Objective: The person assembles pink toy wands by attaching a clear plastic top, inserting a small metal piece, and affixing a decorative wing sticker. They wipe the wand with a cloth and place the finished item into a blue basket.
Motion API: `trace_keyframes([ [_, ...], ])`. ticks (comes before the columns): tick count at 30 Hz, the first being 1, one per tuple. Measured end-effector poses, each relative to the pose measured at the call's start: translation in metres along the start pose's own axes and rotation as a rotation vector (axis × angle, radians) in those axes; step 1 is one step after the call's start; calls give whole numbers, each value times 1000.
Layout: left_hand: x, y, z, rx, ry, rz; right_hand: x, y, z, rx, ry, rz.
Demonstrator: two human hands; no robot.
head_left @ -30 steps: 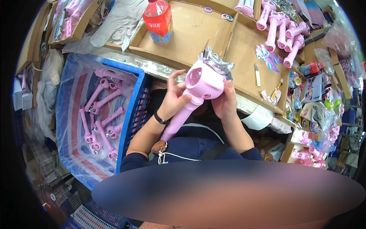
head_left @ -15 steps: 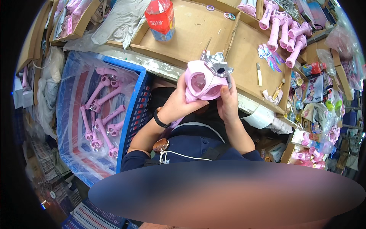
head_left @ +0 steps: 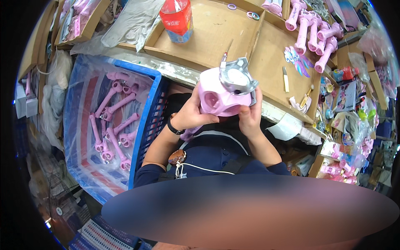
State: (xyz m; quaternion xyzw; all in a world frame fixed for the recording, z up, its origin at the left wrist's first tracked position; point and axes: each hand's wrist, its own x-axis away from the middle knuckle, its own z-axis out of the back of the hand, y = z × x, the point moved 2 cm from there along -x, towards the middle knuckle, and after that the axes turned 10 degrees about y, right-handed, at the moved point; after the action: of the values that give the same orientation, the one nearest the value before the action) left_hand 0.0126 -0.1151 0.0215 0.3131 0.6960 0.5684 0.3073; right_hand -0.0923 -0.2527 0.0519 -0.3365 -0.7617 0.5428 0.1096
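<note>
Between my hands, above the near edge of the bench, is a pink plastic toy wand head (head_left: 210, 85) with large round openings. A shiny silver crown-like piece (head_left: 237, 77) sits on its far right side. My left hand (head_left: 189, 110) is closed round the pink part from the left, thumb along its lower side. My right hand (head_left: 251, 114) grips it from the right, thumb pressed near the lower edge; its other fingers are partly hidden behind the piece. A pink handle (head_left: 192, 132) shows partly below my left wrist.
To the left, a blue basket (head_left: 156, 83) lined with clear plastic holds several pink wands (head_left: 109, 98). Cardboard trays (head_left: 216, 25) on the bench hold a red-labelled bottle (head_left: 177, 21), a small knife (head_left: 286, 79), a colourful wing-shaped piece (head_left: 298, 62) and several pink handles (head_left: 306, 31).
My hands have tilted the pink wand head, so its openings face lower and the top of the silver piece shows. Both hands keep their hold.
</note>
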Motion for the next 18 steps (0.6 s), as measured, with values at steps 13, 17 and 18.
trace_keyframes([
  [13, 0, 34, -10, -446, 27, -341, -6, 29, 12, -116, 249, -339],
  [17, -1, 41, -12, -588, 97, -425, -7, 26, 15, -41, 243, -327],
  [18, 0, 42, -11, -610, 83, -404, -5, 25, 16, -23, 252, -323],
])
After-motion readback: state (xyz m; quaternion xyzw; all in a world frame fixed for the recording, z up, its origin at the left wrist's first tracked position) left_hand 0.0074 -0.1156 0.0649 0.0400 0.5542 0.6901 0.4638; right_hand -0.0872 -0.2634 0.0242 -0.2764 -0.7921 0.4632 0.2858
